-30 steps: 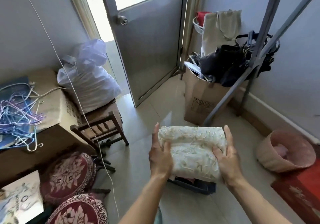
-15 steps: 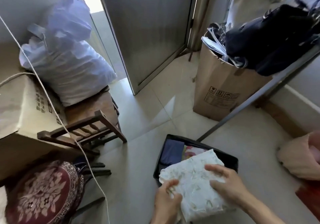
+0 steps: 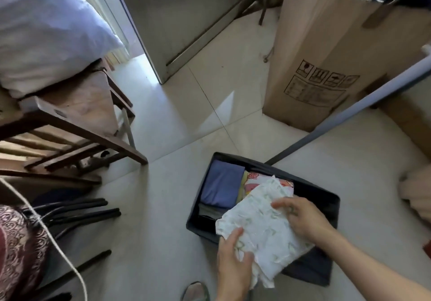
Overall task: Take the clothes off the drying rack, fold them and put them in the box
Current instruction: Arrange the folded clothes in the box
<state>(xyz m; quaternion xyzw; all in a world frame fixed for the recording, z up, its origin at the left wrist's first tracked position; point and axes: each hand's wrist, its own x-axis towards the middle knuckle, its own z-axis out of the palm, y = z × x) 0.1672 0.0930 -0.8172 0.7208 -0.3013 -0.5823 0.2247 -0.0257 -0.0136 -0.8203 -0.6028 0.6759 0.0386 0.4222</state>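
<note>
A folded cream cloth with a pale green leaf print (image 3: 261,226) hangs just over the near half of a dark fabric box (image 3: 326,204) on the floor. My left hand (image 3: 231,256) grips its near corner, fingers curled into the fabric. My right hand (image 3: 300,219) lies on top of the cloth with its fingers bent over the right edge. Inside the box lie a folded blue garment (image 3: 221,184) on the left and a pink patterned garment (image 3: 256,181) beside it, partly covered by the cream cloth. A grey rack leg (image 3: 349,111) slants down to the box's far edge.
A tall cardboard box (image 3: 326,51) stuffed with bags stands at the back right. A wooden chair (image 3: 77,123) carrying a white bag (image 3: 44,32) is at left, with a red patterned stool (image 3: 21,249) and a white cord (image 3: 56,244) below it. The grey door (image 3: 177,16) stands ajar.
I have bent down from holding the folded cloth at chest height, and both hands have lowered it onto the box. The view has moved closer to the floor.
</note>
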